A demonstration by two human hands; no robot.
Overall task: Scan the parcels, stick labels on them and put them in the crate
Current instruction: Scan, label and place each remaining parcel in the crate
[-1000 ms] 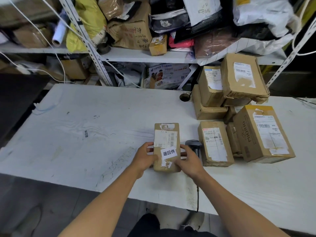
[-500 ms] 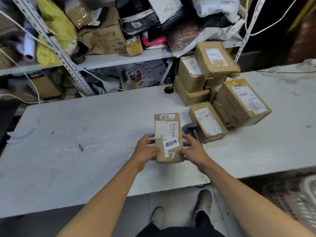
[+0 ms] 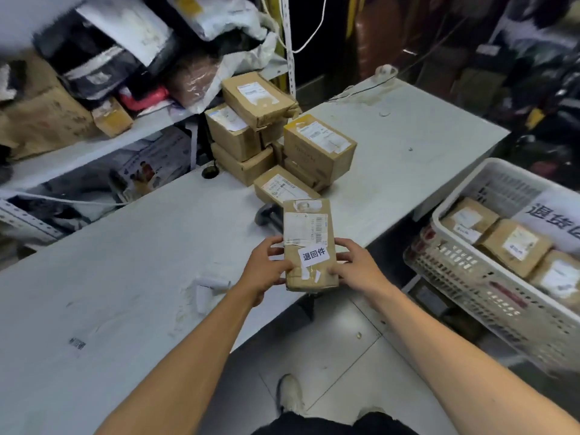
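A small brown cardboard parcel (image 3: 309, 229) with a barcode slip and a white sticker with black characters is lifted over the front edge of the white table (image 3: 125, 277). My left hand (image 3: 266, 268) grips its left side and my right hand (image 3: 354, 268) grips its right side. The dark handheld scanner (image 3: 266, 215) lies on the table just behind the parcel, partly hidden by it. A white slatted crate (image 3: 470, 277) stands to the right, below table height, with several labelled parcels inside.
A stack of several cardboard parcels (image 3: 282, 136) sits at the back of the table. A small white label roll (image 3: 208, 285) lies left of my hands. Cluttered shelves (image 3: 94, 146) with bags and boxes rise behind. Tiled floor (image 3: 345, 340) lies between table and crate.
Both hands have lifted the parcel off the table and carried it right, past the front edge. My view has swung right, bringing the crate fully into sight.
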